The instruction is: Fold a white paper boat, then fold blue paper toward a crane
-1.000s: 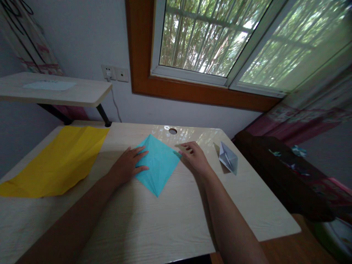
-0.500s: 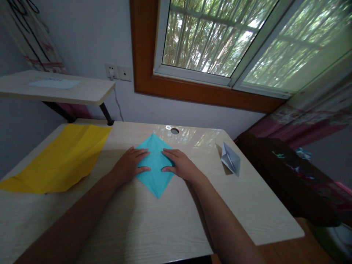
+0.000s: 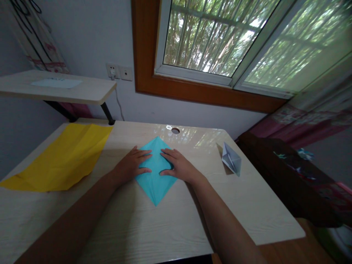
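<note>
Pale wood-grain tabletop [image 3: 170, 223] set against a white wall, under a wood-framed window [image 3: 220, 40] showing green foliage. A small round hole [image 3: 175, 130] sits in the tabletop near its far edge.

Blue paper [image 3: 155, 179], folded into a kite-like diamond, lies flat on the tabletop just on the near side of the hole, one point toward the hole, the other toward the person.

Left hand [image 3: 130, 167] rests on the blue paper's left half, palm down, fingers [image 3: 143, 157] spread and flat, pressing rather than gripping. Right hand [image 3: 178, 167] mirrors it on the paper's right half, fingers likewise extended and flat on the sheet, nothing clasped. The two sets of fingertips lie near each other on either side of the paper's centre line, not touching.

Large yellow sheet [image 3: 59, 159] lies flat well to the left of the blue paper, creased. Small grey-white folded paper figure [image 3: 231, 159] stands to the right of the blue paper, well apart from it. A raised shelf [image 3: 68, 91] with a pale sheet on it sits beyond the yellow sheet. A wall socket [image 3: 118, 72] is above and left of the hole.
</note>
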A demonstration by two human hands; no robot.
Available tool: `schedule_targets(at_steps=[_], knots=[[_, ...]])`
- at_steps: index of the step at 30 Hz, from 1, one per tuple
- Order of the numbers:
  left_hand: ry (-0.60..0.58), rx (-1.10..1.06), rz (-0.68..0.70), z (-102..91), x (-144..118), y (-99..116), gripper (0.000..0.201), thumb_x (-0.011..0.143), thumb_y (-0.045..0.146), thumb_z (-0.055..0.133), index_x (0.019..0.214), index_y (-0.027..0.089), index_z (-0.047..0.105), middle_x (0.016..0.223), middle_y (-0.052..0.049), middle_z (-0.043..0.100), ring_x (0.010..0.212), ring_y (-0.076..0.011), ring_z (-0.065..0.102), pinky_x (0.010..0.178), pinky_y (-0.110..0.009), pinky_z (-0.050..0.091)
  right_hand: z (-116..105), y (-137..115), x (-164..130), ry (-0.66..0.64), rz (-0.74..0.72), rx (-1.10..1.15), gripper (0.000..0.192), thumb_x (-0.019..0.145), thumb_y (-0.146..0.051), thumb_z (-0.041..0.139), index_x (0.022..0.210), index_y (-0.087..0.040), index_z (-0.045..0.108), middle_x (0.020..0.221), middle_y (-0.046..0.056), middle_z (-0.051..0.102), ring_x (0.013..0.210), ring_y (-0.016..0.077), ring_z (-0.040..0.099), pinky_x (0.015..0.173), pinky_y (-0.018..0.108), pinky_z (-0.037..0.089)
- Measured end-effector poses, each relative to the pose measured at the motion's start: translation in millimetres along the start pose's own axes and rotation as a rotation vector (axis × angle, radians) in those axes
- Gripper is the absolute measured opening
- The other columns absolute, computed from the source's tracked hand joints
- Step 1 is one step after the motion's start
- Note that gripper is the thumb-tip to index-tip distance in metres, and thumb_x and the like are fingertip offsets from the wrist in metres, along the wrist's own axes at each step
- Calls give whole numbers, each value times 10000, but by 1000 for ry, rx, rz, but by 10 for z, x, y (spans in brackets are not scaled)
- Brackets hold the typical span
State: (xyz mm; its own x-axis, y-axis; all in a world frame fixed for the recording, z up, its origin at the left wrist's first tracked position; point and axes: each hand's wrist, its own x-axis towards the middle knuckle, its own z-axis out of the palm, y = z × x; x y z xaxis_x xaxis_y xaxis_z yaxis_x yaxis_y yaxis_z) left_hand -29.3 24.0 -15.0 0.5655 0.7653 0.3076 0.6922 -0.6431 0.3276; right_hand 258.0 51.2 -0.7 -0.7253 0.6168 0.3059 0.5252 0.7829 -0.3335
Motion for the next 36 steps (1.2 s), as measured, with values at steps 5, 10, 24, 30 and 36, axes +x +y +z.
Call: schedule_targets(at_steps=[5, 10, 24, 30, 36], knots=[[-20, 3, -23, 13, 4, -22, 647, 881, 542, 669, 1434, 231, 542, 1467, -131, 565, 1358, -294, 529, 1211, -560, 276, -11, 14, 8, 8, 11, 34, 813, 777, -636, 742, 1440, -207, 550, 1462, 174, 556, 1329, 333, 544, 1133, 521, 420], [-38, 17, -4, -14, 9, -9, 561, 891, 521, 670, 1366, 231, 600, 1421, -109, 610, 1320, -277, 570, 1201, -540, 303, -47, -10, 10, 4, -18, 23, 713, 810, -613, 726, 1374, -192, 611, 1410, 161, 609, 1276, 319, 587, 1104, 506, 450], [60, 6, 12, -99, 19, 36, 230, 951, 374, 612, 1097, 277, 761, 1199, -37, 749, 1092, -246, 689, 982, -458, 520, -138, 59, -47, 52, -31, 50, 403, 882, -472, 717, 1240, -288, 711, 1291, 77, 702, 1181, 282, 636, 1028, 493, 494], [76, -5, 15, -122, 31, 37, 172, 949, 336, 616, 975, 270, 773, 1139, -30, 768, 1015, -228, 692, 972, -452, 507, -153, 200, -102, 100, 26, 61, 303, 855, -417, 762, 1132, -294, 765, 1221, 78, 728, 1117, 270, 659, 989, 481, 510], [126, 47, -38, -123, 19, 11, 147, 938, 311, 617, 962, 271, 757, 1062, -21, 779, 1047, -235, 689, 1140, -555, 349, -165, 262, -128, 133, 65, 105, 283, 849, -394, 771, 1117, -300, 771, 1204, 74, 733, 1096, 269, 665, 981, 483, 516]])
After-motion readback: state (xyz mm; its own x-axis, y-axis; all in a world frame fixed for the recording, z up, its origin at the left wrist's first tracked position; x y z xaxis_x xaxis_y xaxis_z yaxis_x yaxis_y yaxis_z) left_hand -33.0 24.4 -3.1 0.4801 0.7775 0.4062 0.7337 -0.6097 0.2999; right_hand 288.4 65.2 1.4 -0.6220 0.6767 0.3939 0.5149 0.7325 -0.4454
